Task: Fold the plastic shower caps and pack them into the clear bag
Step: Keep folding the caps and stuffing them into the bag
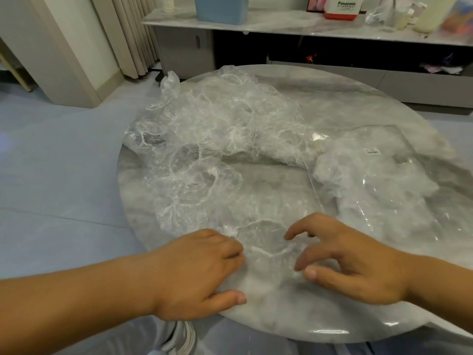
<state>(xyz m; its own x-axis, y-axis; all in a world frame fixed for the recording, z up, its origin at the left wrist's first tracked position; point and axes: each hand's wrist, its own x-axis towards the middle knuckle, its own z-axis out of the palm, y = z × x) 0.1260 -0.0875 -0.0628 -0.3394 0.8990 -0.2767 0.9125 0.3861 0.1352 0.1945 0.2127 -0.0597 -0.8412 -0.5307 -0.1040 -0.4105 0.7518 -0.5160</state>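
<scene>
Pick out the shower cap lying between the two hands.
It is the flattened shower cap at the table's near edge, between the left hand and right hand; the other caps are a crumpled heap farther back.

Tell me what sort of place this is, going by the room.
Probably a home living room, though that is a guess: a round marble-look table sits low before a long media-style cabinet cluttered with household boxes and bottles, with pleated curtains hanging to the floor.
</scene>
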